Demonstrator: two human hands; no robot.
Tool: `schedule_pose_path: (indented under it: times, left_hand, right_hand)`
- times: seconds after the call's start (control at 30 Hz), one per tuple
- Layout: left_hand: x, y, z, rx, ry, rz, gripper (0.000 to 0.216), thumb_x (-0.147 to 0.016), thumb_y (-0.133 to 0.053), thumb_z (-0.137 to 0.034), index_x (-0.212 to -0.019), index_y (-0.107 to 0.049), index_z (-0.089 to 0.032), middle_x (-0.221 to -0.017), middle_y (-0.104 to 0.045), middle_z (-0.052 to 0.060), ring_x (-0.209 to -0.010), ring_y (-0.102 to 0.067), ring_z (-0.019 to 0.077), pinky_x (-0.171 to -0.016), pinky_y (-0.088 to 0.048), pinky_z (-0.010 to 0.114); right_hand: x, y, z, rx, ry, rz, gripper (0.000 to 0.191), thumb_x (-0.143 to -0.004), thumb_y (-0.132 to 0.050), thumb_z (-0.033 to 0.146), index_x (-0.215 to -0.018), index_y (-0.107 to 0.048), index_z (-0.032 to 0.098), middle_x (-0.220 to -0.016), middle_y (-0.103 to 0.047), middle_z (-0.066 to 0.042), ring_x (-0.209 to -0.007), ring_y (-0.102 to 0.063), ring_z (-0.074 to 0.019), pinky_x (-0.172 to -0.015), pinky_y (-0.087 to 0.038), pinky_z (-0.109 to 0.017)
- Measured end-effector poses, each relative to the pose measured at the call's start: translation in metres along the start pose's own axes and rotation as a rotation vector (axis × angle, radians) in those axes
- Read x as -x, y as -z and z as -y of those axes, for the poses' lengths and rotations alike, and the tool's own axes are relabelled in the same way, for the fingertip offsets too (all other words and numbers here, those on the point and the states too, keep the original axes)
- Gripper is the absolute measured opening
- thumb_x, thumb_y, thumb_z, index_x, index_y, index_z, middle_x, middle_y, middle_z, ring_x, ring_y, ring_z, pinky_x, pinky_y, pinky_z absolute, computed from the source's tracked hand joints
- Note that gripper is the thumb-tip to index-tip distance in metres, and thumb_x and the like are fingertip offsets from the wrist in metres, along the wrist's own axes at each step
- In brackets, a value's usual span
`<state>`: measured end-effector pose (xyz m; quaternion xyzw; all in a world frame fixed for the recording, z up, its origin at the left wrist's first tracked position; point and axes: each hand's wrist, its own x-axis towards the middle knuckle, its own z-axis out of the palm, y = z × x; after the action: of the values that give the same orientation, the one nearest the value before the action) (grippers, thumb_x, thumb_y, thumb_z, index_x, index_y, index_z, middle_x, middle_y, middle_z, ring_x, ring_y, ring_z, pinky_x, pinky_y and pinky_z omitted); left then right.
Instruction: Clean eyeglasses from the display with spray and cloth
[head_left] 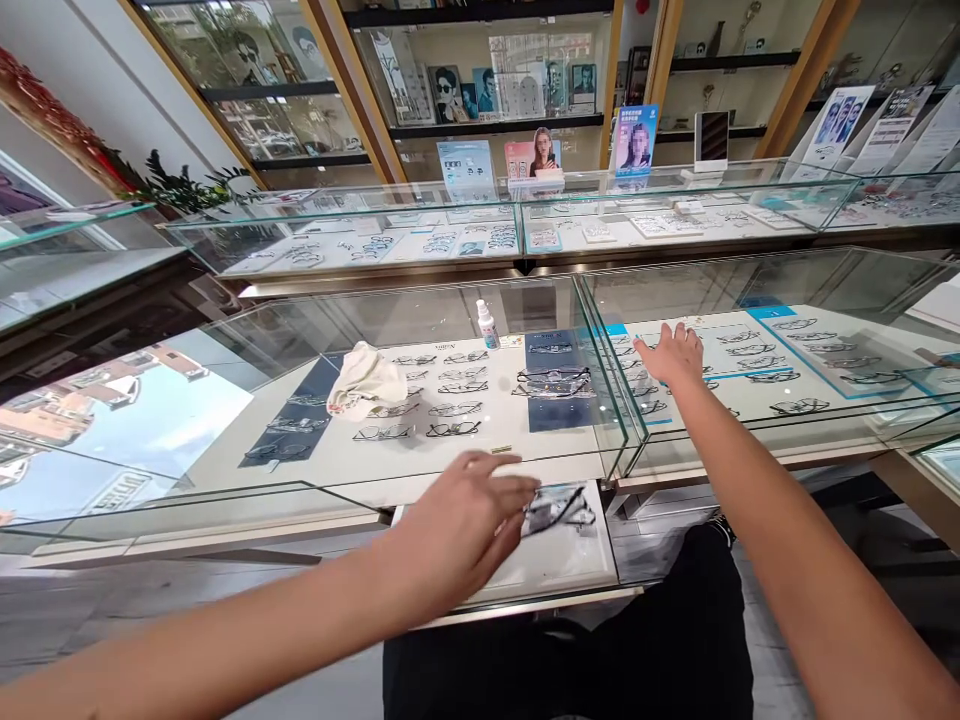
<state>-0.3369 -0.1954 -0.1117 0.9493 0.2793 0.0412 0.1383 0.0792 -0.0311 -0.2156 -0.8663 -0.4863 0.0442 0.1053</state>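
My left hand [480, 515] hovers over a pulled-out white drawer [577, 570], its fingers curled around one side of a pair of eyeglasses [559, 510]. The eyeglasses have dark frames and look slightly blurred; the part nearest the hand is hidden by the fingers. My right hand [675, 355] is stretched forward, palm down with fingers spread, at the glass top of the right-hand display case. Beneath that glass lie rows of eyeglasses [754, 350]. On the left case, a crumpled cream cloth [367, 382] sits near a white spray bottle [487, 325].
Several eyeglasses [454, 428] show through the left case, some on a dark blue board [546, 415]. A glass edge [600, 365] divides the two cases. Behind stands another glass counter [420, 240] with advertising cards [636, 140]. My dark-clothed legs [660, 630] are below the drawer.
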Motion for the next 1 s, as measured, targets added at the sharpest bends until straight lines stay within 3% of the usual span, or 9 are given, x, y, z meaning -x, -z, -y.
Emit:
schedule_pose_path:
  times: [0.1, 0.2, 0.33, 0.43, 0.67, 1.0]
  left_hand:
    - [-0.041, 0.041, 0.015, -0.181, -0.011, -0.101, 0.046, -0.112, -0.04, -0.03, -0.129, -0.082, -0.021, -0.143, -0.08, 0.005, -0.145, -0.062, 0.0359, -0.118, -0.047, 0.057]
    - [-0.098, 0.055, 0.051, -0.318, -0.01, -0.157, 0.049, -0.111, -0.038, -0.03, -0.127, -0.083, -0.019, -0.15, -0.076, 0.006, -0.143, -0.062, 0.0365, -0.117, -0.047, 0.058]
    - [-0.17, 0.04, 0.106, -0.449, 0.029, -0.194, 0.049, -0.111, -0.039, -0.029, -0.123, -0.085, -0.016, -0.151, -0.075, 0.009, -0.144, -0.06, 0.0384, -0.116, -0.045, 0.057]
    - [-0.206, 0.021, 0.137, -0.541, 0.045, -0.149, 0.049, -0.111, -0.039, -0.028, -0.118, -0.086, -0.015, -0.151, -0.075, 0.011, -0.143, -0.06, 0.0393, -0.113, -0.043, 0.055]
    - [-0.23, 0.0, 0.174, -0.567, 0.02, -0.09, 0.046, -0.111, -0.041, -0.029, -0.11, -0.086, -0.019, -0.144, -0.079, 0.011, -0.14, -0.059, 0.0383, -0.108, -0.041, 0.053]
    - [-0.234, -0.007, 0.174, -0.605, 0.009, -0.094, 0.044, -0.111, -0.044, -0.03, -0.118, -0.086, -0.021, -0.16, -0.068, 0.009, -0.145, -0.056, 0.0368, -0.111, -0.038, 0.052]
  right_hand:
    - [-0.002, -0.001, -0.001, 0.005, -0.003, -0.003, 0.098, -0.105, -0.033, 0.075, -0.177, -0.033, 0.009, -0.189, -0.022, -0.022, -0.174, -0.02, -0.0426, -0.141, -0.016, -0.056]
    - [-0.003, -0.002, -0.001, 0.007, -0.001, -0.008, 0.098, -0.105, -0.033, 0.075, -0.177, -0.033, 0.009, -0.188, -0.023, -0.022, -0.174, -0.021, -0.0428, -0.141, -0.016, -0.055]
    - [-0.001, 0.0, 0.0, 0.004, -0.003, -0.015, 0.098, -0.105, -0.034, 0.075, -0.177, -0.033, 0.009, -0.188, -0.024, -0.021, -0.174, -0.021, -0.0426, -0.141, -0.016, -0.055]
    - [0.002, 0.002, 0.001, 0.003, 0.001, -0.016, 0.096, -0.106, -0.034, 0.074, -0.176, -0.035, 0.009, -0.188, -0.025, -0.021, -0.173, -0.022, -0.0421, -0.141, -0.016, -0.056]
    - [0.003, 0.003, 0.003, 0.009, 0.001, -0.011, 0.095, -0.106, -0.034, 0.073, -0.176, -0.034, 0.009, -0.187, -0.026, -0.022, -0.173, -0.022, -0.0425, -0.14, -0.017, -0.057]
    - [0.003, 0.004, 0.003, -0.001, 0.002, 0.0, 0.097, -0.105, -0.034, 0.074, -0.176, -0.033, 0.008, -0.188, -0.023, -0.021, -0.173, -0.021, -0.0432, -0.14, -0.017, -0.058]
